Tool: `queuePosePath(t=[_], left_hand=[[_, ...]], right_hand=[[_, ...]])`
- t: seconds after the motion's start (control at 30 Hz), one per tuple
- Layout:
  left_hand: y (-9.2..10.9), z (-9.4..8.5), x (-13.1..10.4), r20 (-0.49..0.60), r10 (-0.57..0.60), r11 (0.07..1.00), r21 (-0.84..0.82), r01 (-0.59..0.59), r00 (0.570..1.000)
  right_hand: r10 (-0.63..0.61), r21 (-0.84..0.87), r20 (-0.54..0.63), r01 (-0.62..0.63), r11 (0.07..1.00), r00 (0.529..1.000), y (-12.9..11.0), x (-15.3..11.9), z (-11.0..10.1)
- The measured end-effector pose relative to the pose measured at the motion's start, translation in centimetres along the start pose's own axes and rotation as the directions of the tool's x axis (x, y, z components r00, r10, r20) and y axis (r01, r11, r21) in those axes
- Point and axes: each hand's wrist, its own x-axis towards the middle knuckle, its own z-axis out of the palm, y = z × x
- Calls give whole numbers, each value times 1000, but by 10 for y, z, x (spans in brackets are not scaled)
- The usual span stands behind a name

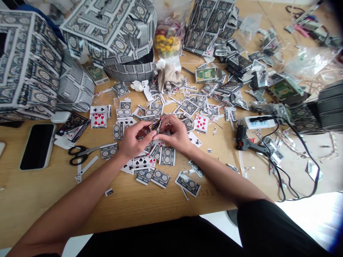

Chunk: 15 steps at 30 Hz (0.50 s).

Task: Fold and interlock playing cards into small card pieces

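Note:
Both hands meet over a spread of cut and folded playing cards at the middle of the table. My left hand (138, 138) pinches one side of a small folded playing card (154, 125), and the fingers of my right hand (174, 134) close on its other side. Part of the card is hidden behind the fingers. Below the hands lie patterned card pieces (167, 156) and face-up spade cards (143, 161). A nine-of-hearts-like red card (201, 123) rests right of my right hand. Black-handled scissors (80, 154) lie to the left.
Large structures built from patterned cards (107, 28) stand at the back left, another (210, 25) at the back. A phone (37, 146) lies at left. On the right are a glue gun (248, 142), a white power strip (258, 122) and looping black cables (312, 160).

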Motion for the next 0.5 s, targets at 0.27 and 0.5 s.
queuePosePath(t=[0.27,0.5], left_hand=[[-8,4,1,-64,-70,996,-54,67,995],[-16,7,1,-123,-113,984,-150,94,986]], right_hand=[[69,-10,36,-69,998,997,-6,0,1],[89,-10,4,-89,996,996,0,-2,3]])
